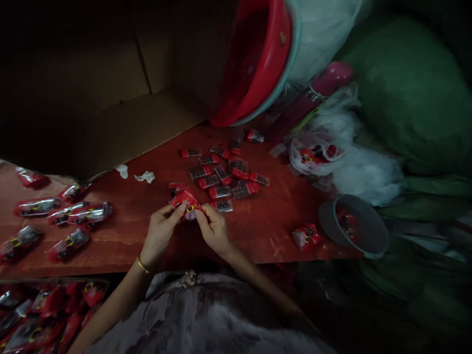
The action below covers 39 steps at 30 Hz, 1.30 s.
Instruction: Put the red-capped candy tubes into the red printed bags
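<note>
Between my two hands is a small red printed plastic packet (187, 197) with a yellow and black mark. My left hand (162, 227) pinches its left side, and a gold bangle circles that wrist. The fingers of my right hand (214, 227) pinch its lower right edge. Just beyond my hands lies a loose pile of small red-ended items with clear, dark-dotted bodies (220, 191); their exact kind I cannot make out. Part of another red packet (177, 188) shows behind the held one.
Several filled red packets (90, 213) lie on the red table (273, 221) at left; more fill a box (47, 309) below. A large cardboard box (147, 128) stands behind, beside a tilted red basin (263, 73). At right are a grey bucket (326, 221) and plastic bags (368, 174).
</note>
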{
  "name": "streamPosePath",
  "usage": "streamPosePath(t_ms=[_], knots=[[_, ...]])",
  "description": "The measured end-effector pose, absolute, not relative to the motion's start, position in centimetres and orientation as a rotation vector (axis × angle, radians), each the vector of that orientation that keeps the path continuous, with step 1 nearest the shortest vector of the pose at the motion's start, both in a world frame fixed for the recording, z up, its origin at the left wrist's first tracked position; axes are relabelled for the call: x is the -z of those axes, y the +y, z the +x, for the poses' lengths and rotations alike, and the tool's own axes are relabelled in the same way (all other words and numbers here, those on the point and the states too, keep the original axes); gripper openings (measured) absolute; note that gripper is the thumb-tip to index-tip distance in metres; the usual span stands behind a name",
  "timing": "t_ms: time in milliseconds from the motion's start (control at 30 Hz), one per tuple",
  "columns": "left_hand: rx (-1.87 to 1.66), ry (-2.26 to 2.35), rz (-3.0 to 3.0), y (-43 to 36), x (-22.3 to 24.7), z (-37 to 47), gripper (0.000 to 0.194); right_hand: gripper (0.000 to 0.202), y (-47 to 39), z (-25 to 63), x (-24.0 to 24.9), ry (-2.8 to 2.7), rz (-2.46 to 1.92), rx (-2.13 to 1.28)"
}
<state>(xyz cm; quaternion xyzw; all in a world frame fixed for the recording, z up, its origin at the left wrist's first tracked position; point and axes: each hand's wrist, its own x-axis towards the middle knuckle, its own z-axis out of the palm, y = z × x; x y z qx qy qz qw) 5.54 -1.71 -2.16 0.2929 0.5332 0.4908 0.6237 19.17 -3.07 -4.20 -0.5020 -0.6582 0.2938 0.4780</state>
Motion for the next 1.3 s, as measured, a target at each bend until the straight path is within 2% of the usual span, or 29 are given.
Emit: streamPosePath(t_ms=[133, 267, 433, 667, 767, 967, 1300], knots=[[-1.155, 1.264, 0.556, -1.2, 1.4, 5.3, 0.035, 0.019, -3.1, 23.6, 4.5, -1.802, -1.27, -0.481], [-1.141, 1.258, 0.404, -0.5, 0.9, 5.6, 0.043, 0.035, -2.9, 28.0, 5.7, -1.985, -1.58, -0.209], [-1.084, 1.213, 0.358, -0.4, 0.8, 5.9, 0.046, 0.051, -2.7, 28.4, 6.1, -2.198, -1.681, -0.224], [-1.045, 1.197, 0.331, -0.7, 0.8, 5.5, 0.045, 0.035, -2.9, 27.2, 7.0, -2.185, -1.565, -0.292], [-1.014, 1.187, 0.344, -0.7, 0.8, 5.7, 0.043, 0.033, -3.9, 26.9, 7.1, -1.927, -1.454, -0.446], [-1.034, 1.193, 0.399, -0.8, 0.7, 7.1, 0.044, 0.027, -6.6, 25.2, 4.2, -1.611, -1.313, -1.035], [-1.047, 1.168, 0.542, -1.3, 0.8, 7.0, 0.039, 0.033, -6.0, 23.7, 4.3, -1.397, -1.331, -1.255]])
